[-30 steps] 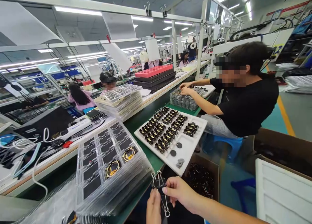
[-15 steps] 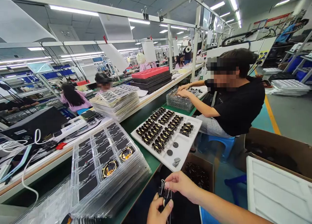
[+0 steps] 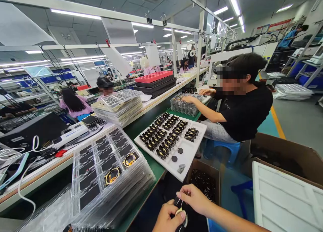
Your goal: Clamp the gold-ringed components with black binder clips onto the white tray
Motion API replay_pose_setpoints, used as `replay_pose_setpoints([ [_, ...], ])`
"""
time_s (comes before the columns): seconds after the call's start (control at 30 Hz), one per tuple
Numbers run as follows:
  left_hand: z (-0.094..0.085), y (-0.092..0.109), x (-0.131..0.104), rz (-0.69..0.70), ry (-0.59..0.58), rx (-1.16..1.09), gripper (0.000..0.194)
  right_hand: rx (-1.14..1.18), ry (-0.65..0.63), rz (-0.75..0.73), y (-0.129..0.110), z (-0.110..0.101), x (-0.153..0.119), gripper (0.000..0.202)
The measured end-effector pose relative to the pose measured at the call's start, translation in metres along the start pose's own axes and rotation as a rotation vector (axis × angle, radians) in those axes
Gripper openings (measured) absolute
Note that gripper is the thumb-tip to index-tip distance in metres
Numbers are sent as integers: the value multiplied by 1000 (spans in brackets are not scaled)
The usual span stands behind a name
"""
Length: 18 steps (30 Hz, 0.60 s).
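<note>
Low in the view, my left hand [image 3: 168, 216] is closed round a small round part [image 3: 179, 211] with a gold-coloured rim. A black binder clip [image 3: 177, 202] sits on the part's upper side, and another dark piece shows below it. My right hand [image 3: 193, 197] pinches at the clip's wire handle, its fingertips together. Just beyond my hands lies a white tray [image 3: 185, 166] with rows of black-clipped parts [image 3: 165, 148], loose dark discs [image 3: 174, 158] and a few grey discs [image 3: 181, 168].
To the left stands a tall stack of clear plastic trays [image 3: 121, 191]; two gold rings [image 3: 112, 176] lie in the top one. Under my hands is a brown box of clips [image 3: 204, 181]. A co-worker [image 3: 242, 104] sits at right, hands over another tray stack [image 3: 185, 106].
My hands have shifted slightly right. The clipped part has turned, so its gold rim now shows and the wire handles no longer stand upright. The co-worker's hands have moved apart.
</note>
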<state>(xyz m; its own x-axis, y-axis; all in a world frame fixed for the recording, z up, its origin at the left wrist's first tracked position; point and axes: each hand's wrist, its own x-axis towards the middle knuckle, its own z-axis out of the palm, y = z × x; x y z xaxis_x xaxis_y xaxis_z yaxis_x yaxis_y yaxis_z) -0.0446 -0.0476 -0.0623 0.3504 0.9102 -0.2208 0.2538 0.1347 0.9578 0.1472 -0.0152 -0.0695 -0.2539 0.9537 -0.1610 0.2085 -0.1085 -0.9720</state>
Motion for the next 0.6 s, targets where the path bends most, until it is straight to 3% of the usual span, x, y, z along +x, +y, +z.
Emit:
replay_pose_setpoints([
  [0.07,3,4,6,-7,-96,10,61,15,34,48,11,-2,-2,63],
  [0.13,6,5,10,-4,-117,6,62,41,57,102,21,-11,-3,63],
  [0.23,8,2,14,41,-39,-20,60,-30,123,134,30,-43,-1,57],
  [0.33,6,3,17,78,52,-49,62,-354,241,142,30,-83,1,44],
  [0.4,5,7,19,91,134,-61,64,-556,305,126,25,-97,-1,56],
  [0.43,4,10,20,106,187,-64,63,-582,285,108,22,-97,-3,65],
  [0.5,4,15,21,140,299,-73,59,-446,111,75,15,-78,-9,69],
  [0.6,8,18,21,157,423,-105,58,-6,-215,44,11,-22,-13,54],
])
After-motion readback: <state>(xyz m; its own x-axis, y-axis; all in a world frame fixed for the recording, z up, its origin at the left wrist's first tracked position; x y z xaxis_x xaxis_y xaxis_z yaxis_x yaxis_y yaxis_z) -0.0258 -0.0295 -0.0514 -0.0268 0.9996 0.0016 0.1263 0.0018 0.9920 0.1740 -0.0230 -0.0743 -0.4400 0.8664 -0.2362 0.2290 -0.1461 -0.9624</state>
